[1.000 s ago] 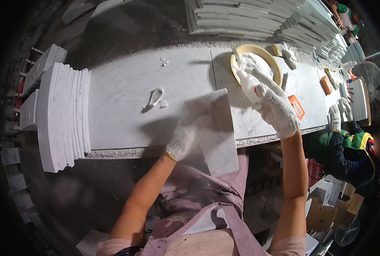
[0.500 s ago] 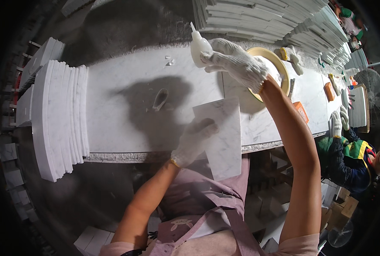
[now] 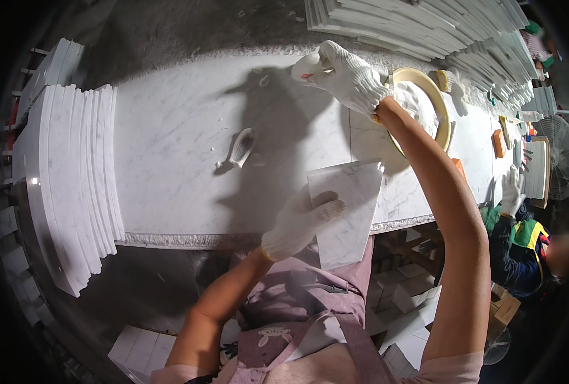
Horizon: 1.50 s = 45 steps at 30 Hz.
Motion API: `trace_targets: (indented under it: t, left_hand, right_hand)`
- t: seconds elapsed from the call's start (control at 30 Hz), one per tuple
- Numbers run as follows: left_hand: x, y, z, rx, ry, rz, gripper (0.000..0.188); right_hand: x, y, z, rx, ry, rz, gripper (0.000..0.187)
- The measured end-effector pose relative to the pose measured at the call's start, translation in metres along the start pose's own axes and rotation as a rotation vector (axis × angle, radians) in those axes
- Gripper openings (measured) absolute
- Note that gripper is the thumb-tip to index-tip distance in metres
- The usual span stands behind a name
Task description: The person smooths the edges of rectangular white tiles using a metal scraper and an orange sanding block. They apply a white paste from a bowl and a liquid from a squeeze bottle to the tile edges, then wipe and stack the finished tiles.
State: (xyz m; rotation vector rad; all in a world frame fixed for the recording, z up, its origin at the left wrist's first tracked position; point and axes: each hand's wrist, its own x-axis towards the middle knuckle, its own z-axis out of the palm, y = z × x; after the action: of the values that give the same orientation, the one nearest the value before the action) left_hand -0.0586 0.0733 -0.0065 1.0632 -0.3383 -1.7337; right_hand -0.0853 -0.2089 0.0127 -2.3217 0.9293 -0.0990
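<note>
My left hand (image 3: 303, 221), in a white knit glove, grips a white grey-veined marble tile (image 3: 351, 221) by its left side. The tile is tilted, over the bench's front edge and against my apron. Farther off, my gloved right hand (image 3: 355, 80) is raised above the bench, closed around a white squeeze bottle (image 3: 305, 66). Only the rounded body and a small red mark of the bottle show; its nozzle is out of sight. An oblong white object (image 3: 241, 147) lies on the marble-topped bench (image 3: 175, 173); its kind is unclear.
Right of my right hand stands a cream basin (image 3: 447, 118) holding white material. Marble slabs are stacked at the left (image 3: 73, 173) and far right (image 3: 425, 25). Orange blocks (image 3: 499, 143) and a fan (image 3: 556, 147) are farther right, near a co-worker's gloved hand (image 3: 511, 191).
The bottle has turned, so its nozzle no longer shows. My left hand and the tile have shifted slightly right. The whole view has moved a little.
</note>
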Motion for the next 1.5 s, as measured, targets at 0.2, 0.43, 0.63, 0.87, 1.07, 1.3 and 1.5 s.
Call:
trace_targets:
  t: [0.2,0.43,0.63,0.87,1.07,1.3,1.5]
  left_hand:
    - [0.000,0.001,-0.002,-0.018,-0.027,0.018,0.049]
    - [0.001,-0.002,0.007,-0.050,0.049,0.136,0.033]
    - [-0.002,-0.002,0.015,0.059,0.173,0.162,0.025]
    - [0.001,-0.010,0.009,-0.023,0.075,0.210,0.033]
    - [-0.002,-0.011,0.008,0.269,0.213,0.191,0.039]
    - [-0.003,-0.012,0.004,0.220,0.471,-0.039,0.042]
    - [0.011,-0.026,-0.003,0.557,0.448,0.436,0.034]
  right_hand:
    - [0.006,-0.002,0.011,0.102,-0.020,0.089,0.059]
    - [-0.019,-0.018,-0.012,-0.011,0.080,-0.113,0.074]
    - [-0.071,-0.052,-0.064,0.058,0.167,-0.142,0.088]
    - [-0.241,-0.016,-0.067,0.564,0.450,-0.126,0.072]
    - [-0.377,0.031,0.037,0.840,0.432,0.553,0.049]
    - [-0.391,0.029,0.137,0.715,0.307,0.520,0.041]
    - [-0.369,0.015,0.127,1.019,0.218,0.567,0.037]
